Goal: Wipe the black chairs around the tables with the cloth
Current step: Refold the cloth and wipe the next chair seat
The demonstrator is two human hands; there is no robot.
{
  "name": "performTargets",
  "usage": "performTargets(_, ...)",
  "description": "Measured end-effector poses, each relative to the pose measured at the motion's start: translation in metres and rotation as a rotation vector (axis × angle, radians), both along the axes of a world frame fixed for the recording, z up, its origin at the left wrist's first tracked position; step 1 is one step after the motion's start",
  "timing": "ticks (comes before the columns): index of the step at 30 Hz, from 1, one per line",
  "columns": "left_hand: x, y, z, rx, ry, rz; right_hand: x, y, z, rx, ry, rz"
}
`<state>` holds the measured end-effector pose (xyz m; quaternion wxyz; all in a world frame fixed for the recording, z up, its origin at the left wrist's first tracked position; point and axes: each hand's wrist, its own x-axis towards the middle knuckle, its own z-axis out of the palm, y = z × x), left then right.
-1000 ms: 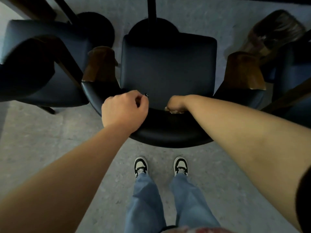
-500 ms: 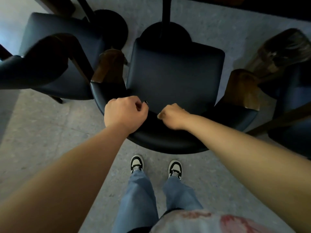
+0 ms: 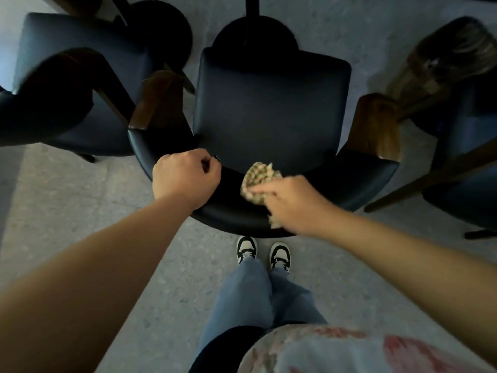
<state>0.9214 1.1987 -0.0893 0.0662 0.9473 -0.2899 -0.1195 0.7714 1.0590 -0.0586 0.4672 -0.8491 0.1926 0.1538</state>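
Note:
A black padded chair (image 3: 271,103) with wooden armrests stands right in front of me, seen from above and behind. My left hand (image 3: 185,177) grips the left part of its curved black backrest (image 3: 234,211), fingers curled over the top edge. My right hand (image 3: 293,201) holds a checked beige cloth (image 3: 259,175) and presses it on the backrest's top, just right of the left hand. Part of the cloth sticks out under the wrist.
A second black chair (image 3: 78,84) stands to the left, a third (image 3: 462,146) to the right. Round black table bases (image 3: 255,36) sit on the grey floor beyond the seat. My feet (image 3: 263,251) stand close behind the chair.
My right hand has slid right along the backrest and turned, so the checked cloth now shows beneath its fingers. The left hand has kept its grip on the backrest.

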Motion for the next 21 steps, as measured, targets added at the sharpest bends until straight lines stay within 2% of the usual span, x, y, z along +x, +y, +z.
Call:
performTargets(5,0.003,0.001,-0.001,-0.008,0.008,0.003,0.059,-0.075,-0.063,-0.122,0.303,-0.02)
performTargets(10,0.002,0.003,-0.001,-0.042,0.004,-0.001,0.059,-0.092,-0.11,-0.241,0.688,0.268)
performTargets(12,0.002,0.004,-0.002,-0.05,-0.001,-0.001,0.056,-0.081,-0.11,-0.292,0.681,0.419)
performTargets(14,0.001,0.004,-0.002,-0.051,-0.003,-0.008,0.056,-0.073,-0.111,-0.307,0.635,0.47)
performTargets(17,0.0,0.003,-0.002,-0.068,-0.014,-0.011,0.059,-0.067,-0.106,-0.257,0.641,0.342)
performTargets(21,-0.001,0.003,-0.003,-0.084,-0.043,-0.016,0.059,-0.056,-0.098,-0.228,0.546,0.321)
